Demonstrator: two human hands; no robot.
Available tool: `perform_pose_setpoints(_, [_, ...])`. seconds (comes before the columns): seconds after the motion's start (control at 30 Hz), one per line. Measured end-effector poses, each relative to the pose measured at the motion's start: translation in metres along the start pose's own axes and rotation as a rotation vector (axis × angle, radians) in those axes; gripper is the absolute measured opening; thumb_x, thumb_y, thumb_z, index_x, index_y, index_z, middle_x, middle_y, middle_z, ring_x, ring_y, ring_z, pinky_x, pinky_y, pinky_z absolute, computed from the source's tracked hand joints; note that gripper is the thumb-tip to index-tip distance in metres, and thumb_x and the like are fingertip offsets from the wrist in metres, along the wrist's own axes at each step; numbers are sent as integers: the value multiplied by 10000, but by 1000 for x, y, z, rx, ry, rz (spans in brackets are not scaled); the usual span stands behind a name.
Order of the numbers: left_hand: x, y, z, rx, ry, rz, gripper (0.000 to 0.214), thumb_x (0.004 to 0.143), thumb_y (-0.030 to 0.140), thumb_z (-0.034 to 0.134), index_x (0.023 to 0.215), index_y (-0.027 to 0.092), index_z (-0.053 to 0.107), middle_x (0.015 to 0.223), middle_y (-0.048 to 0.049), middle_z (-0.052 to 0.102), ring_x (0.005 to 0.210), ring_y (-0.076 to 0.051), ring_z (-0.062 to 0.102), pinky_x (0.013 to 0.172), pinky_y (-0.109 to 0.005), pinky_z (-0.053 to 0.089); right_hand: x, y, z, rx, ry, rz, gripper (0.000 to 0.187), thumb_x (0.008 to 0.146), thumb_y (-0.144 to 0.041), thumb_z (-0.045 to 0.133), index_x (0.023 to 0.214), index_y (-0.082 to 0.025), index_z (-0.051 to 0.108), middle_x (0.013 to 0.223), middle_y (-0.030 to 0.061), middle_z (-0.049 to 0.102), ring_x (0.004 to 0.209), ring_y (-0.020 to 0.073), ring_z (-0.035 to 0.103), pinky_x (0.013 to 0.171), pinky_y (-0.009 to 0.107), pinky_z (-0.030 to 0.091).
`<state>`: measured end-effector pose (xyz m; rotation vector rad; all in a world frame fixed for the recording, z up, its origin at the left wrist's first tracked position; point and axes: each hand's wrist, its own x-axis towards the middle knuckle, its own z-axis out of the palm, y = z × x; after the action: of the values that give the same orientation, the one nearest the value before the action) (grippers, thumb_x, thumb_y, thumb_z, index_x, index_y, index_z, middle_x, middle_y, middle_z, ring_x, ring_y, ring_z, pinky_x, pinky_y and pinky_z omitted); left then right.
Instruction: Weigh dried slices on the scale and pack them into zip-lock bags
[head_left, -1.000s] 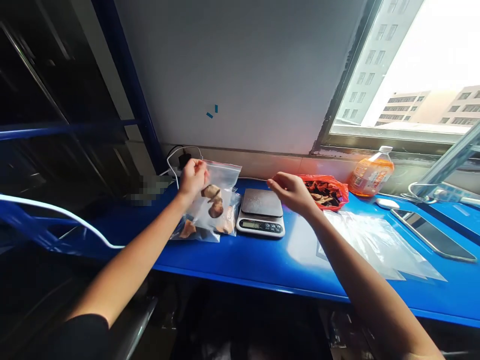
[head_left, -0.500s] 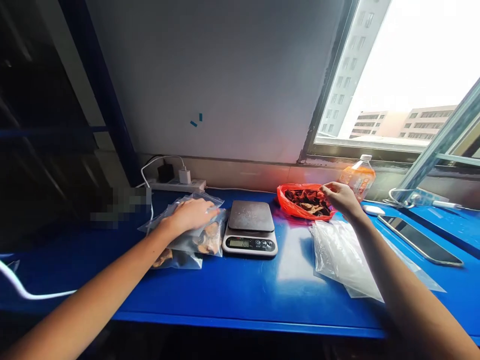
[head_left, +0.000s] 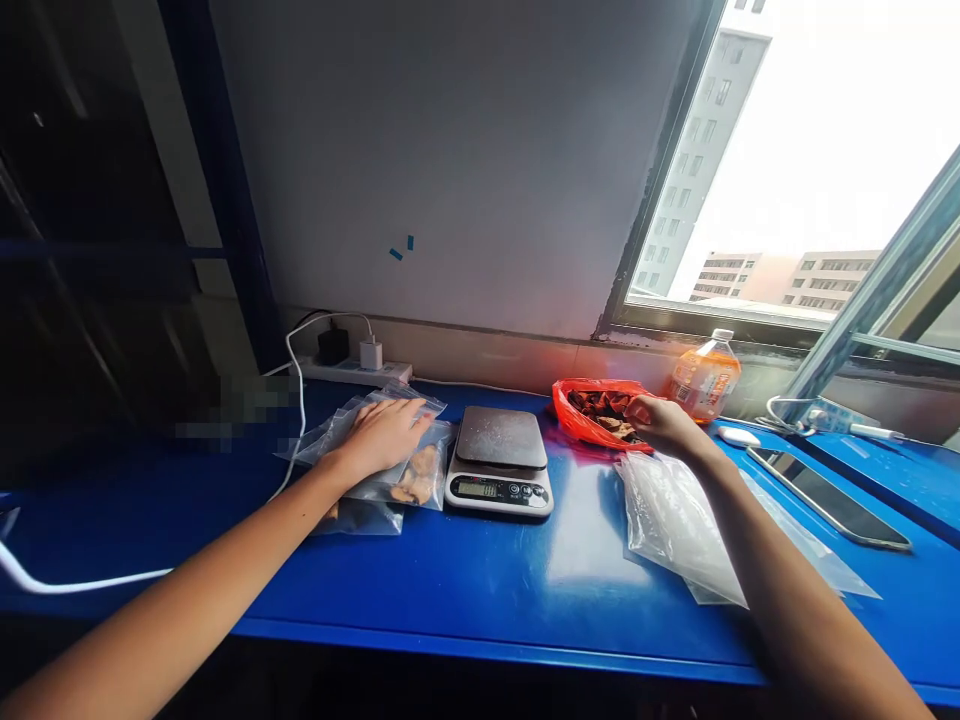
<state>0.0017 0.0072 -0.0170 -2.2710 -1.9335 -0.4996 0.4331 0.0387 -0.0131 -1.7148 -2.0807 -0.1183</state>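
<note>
One red bag (head_left: 576,426), table (head_left: 510,590) rear: right hand (head_left: 666,426) at its right side, fingers bunched, grip undeterminable. Left hand (head_left: 384,436) flat, fingers extended, on overlapping filled bags (head_left: 421,478), count unclear. One scale (head_left: 501,455) between; open room before it to the front edge.

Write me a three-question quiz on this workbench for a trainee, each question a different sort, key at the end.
1. Multiple choice: what lies under the left hand?
A) the drink bottle
B) filled clear bags
C) the power strip

2. True or false: the phone lies to the right of the digital scale.

3. Fill in the colour: the right hand is at the ____ plastic bag of dark pieces.

Key: 1. B; 2. True; 3. red.
</note>
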Motion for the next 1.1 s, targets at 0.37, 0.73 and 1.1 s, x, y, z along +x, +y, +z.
perform_pose_setpoints(0.37, [2,4,-11,-65,131,-99,418,920,380,357,1243,220,567,1334,-96,578,1254,-294,506,1049,-450,361,13,10,28,-131,-101,-87,231,762,-246,624,968,-189,710,960,81,700,899,201,631,796,275,462])
perform_pose_setpoints(0.73, [2,1,1,-43,96,-4,358,903,397,392,1103,252,650,1227,-71,650,1170,-291,557,1022,-464,353,17,-18,41,-172,-165,-180,430,786,-144,552,1191,-224,675,1114,100,696,1030,232,628,905,304,447])
perform_pose_setpoints(1.1, [-6,6,-5,-88,71,31,355,896,421,373,1069,285,652,1210,-35,659,1121,-257,583,1031,-457,316,12,0,24,-54,-52,-155,227,786,-232,558,969,-175,681,934,92,702,826,200,640,741,286,475])
